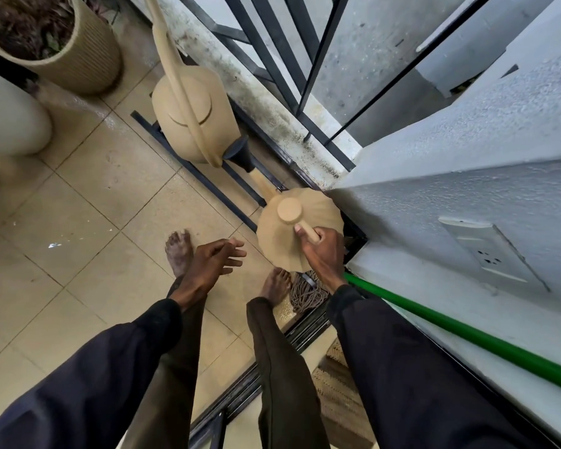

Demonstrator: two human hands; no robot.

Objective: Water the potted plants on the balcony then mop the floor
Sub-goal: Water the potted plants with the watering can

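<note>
While in right hand (323, 254), small watering can (277, 244).

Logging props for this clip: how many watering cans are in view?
2. A large watering can stands on the floor by the railing; a smaller can is gripped by the right hand. None seem hidden.

Beyond the right hand (321, 251), black metal railing (280, 71) on a stained concrete kerb (240, 79). To its right, grey textured wall (450, 176) bearing a white socket plate (489, 254). Below the left hand (212, 264), dark door track (240, 393), woven mat (332, 384) just beside.
</note>
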